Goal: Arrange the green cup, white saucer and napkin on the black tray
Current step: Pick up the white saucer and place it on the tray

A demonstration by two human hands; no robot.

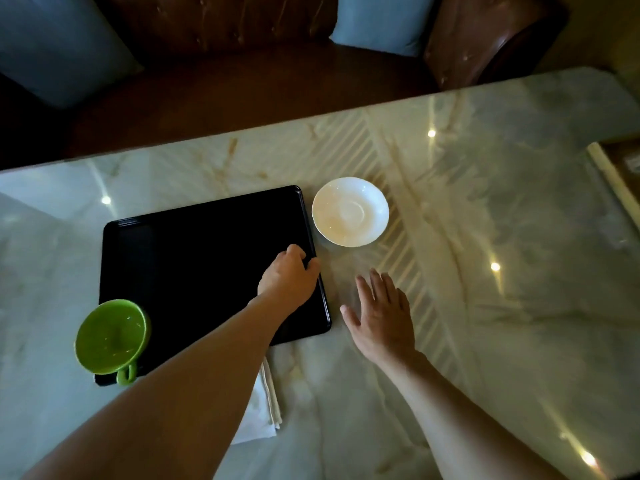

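The black tray (194,258) lies flat on the marble table, left of centre. My left hand (289,278) grips its right rim, fingers curled over the edge. My right hand (381,317) hovers open, fingers spread, just right of the tray and below the white saucer (350,211), which sits on the table beside the tray's far right corner. The green cup (110,337) stands upright on the tray's near left corner, handle toward me. A folded white napkin (263,410) lies on the table just in front of the tray, partly hidden under my left forearm.
The marble table (485,237) stretches to the right with glare spots. A brown leather sofa (242,64) with blue cushions (381,22) runs along the far edge. A wooden frame (613,181) sits at the right edge.
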